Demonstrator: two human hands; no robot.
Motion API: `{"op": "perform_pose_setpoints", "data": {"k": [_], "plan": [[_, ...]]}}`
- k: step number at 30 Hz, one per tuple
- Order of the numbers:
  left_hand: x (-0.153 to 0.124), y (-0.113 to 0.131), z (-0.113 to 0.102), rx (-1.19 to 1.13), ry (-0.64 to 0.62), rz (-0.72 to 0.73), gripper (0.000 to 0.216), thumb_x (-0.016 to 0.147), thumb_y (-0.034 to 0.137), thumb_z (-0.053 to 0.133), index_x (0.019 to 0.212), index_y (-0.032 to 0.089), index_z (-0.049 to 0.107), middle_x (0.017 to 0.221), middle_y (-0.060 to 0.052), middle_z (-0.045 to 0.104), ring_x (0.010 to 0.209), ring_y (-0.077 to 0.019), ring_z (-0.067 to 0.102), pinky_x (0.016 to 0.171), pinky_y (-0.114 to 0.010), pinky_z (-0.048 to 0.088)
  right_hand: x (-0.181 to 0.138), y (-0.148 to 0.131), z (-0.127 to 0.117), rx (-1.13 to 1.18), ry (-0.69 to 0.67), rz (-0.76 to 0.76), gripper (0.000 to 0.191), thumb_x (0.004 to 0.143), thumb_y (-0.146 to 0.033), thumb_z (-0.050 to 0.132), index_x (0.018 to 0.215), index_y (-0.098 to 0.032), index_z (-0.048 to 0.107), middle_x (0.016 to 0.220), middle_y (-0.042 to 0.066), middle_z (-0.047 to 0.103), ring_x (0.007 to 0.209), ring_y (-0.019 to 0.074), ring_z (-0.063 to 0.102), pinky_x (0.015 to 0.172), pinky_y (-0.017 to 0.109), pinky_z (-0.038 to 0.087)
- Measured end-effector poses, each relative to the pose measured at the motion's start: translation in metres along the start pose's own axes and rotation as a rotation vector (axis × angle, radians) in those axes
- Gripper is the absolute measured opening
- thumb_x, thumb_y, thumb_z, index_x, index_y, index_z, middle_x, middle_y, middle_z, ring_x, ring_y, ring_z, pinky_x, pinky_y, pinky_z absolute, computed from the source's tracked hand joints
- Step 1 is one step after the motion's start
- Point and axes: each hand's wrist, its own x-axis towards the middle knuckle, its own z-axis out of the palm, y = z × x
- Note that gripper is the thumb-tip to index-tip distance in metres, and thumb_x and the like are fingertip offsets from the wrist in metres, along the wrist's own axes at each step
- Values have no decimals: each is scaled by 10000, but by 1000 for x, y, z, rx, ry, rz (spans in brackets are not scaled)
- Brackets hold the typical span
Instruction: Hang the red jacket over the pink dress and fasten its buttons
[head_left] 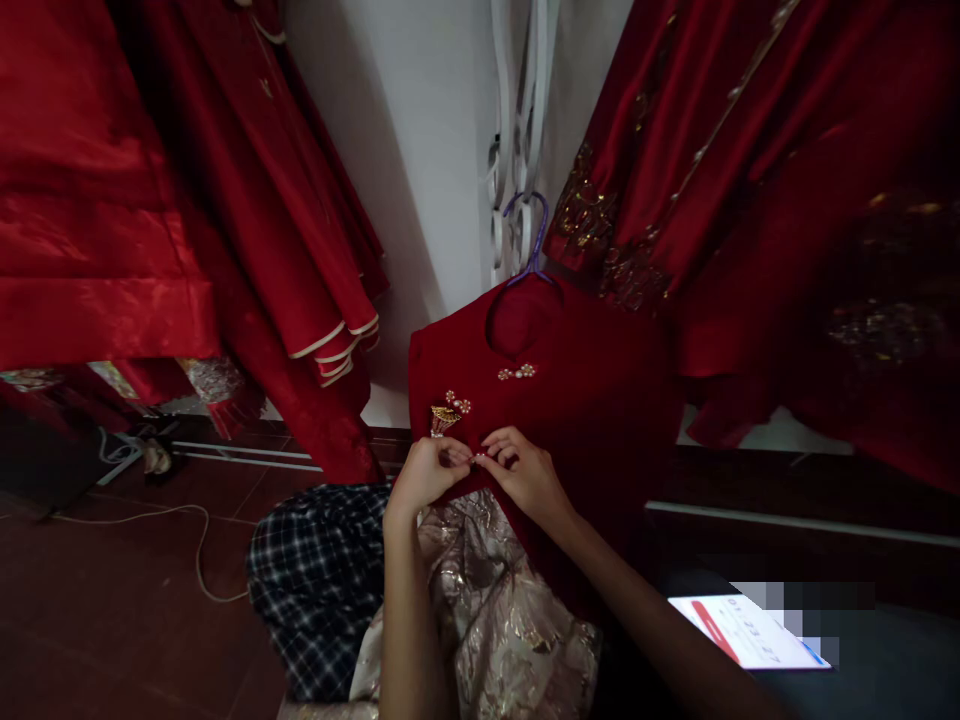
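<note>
A dark red garment (585, 400) hangs on a purple hanger (537, 240) right in front of me. Pearl-and-gold beaded fastenings (517, 373) sit below its neckline, with a gold tassel ornament (445, 418) lower on the left. My left hand (429, 475) is closed in a pinch at the garment's front opening. Opposite it, my right hand (525, 475) pinches too, and the fingertips of both nearly meet. Between them shows a small pale beaded fastening (480, 457), mostly hidden by the fingers. Patterned shiny fabric (480, 580) lies beneath my forearms.
Red garments hang at the left (285, 230) and right (720, 150). A white scrolled metal frame (501, 100) stands behind the hanger. A lit phone (742, 630) lies at lower right. Checked cloth (315, 580) is at lower left, near a cable (201, 550) on the tiled floor.
</note>
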Motion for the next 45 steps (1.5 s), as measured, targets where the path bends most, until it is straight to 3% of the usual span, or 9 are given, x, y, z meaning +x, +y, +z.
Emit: {"op": "perform_pose_setpoints", "data": {"k": [7, 13, 23, 26, 29, 31, 35, 41, 45], "plan": [[0, 3, -1, 99, 14, 7, 189, 718, 189, 559, 850, 137, 684, 849, -48, 703, 770, -138, 638, 727, -231, 484, 0, 12, 5, 107, -81, 65, 209, 745, -305, 592, 926, -206, 566, 818, 12, 600, 685, 120, 597, 501, 216, 505], [1, 4, 2, 195, 54, 10, 158, 695, 165, 564, 800, 147, 681, 785, -21, 694, 718, -124, 620, 685, -213, 451, 1, 14, 6, 29, -74, -12, 140, 775, -248, 543, 906, -199, 554, 832, 11, 602, 717, 105, 587, 617, 223, 515], [5, 0, 3, 249, 28, 55, 129, 698, 143, 542, 778, 156, 642, 757, -8, 629, 707, -110, 562, 676, -217, 409, -2, 17, 16, -40, -95, -64, 75, 791, -182, 470, 839, -184, 527, 847, 25, 531, 676, 90, 536, 601, 203, 479], [3, -4, 3, 149, -25, 34, 291, 698, 142, 551, 987, 159, 583, 812, -6, 601, 683, -94, 546, 647, -206, 421, 1, 19, 4, -86, -210, -29, 170, 749, -176, 531, 919, -172, 515, 886, 36, 524, 656, 84, 536, 625, 219, 473], [-1, -8, -1, 156, 5, -15, 466, 688, 143, 574, 1146, 184, 497, 853, -1, 566, 630, -74, 516, 621, -201, 421, 2, 16, -25, -137, -415, 36, 444, 696, -259, 637, 1097, -167, 472, 979, 63, 540, 665, 92, 555, 659, 246, 473], [-2, -10, -5, 221, 37, -33, 402, 691, 142, 571, 1088, 197, 535, 836, 4, 548, 623, -71, 499, 623, -202, 414, 2, 10, -48, -195, -522, 55, 516, 705, -343, 646, 1158, -178, 462, 987, 69, 570, 720, 120, 573, 690, 265, 464], [-3, -9, -9, 284, 37, 2, 271, 701, 140, 564, 963, 206, 589, 799, 10, 530, 644, -79, 487, 633, -205, 403, 0, -2, -77, -214, -700, 58, 433, 753, -391, 601, 1126, -190, 514, 886, 44, 639, 803, 152, 594, 725, 260, 443], [-2, -1, -8, 282, 42, 46, 198, 708, 137, 558, 880, 206, 628, 828, 0, 530, 693, -89, 499, 668, -214, 410, -1, -11, -68, -252, -741, 67, 399, 762, -379, 589, 1105, -178, 547, 860, 48, 666, 791, 155, 604, 734, 259, 434], [-3, -1, -5, 245, -73, 30, 243, 701, 157, 581, 924, 219, 652, 842, -3, 564, 747, -103, 525, 715, -222, 420, -1, -11, -64, -249, -738, 68, 386, 759, -357, 587, 1100, -180, 555, 868, 50, 669, 794, 160, 611, 731, 262, 436]]}}
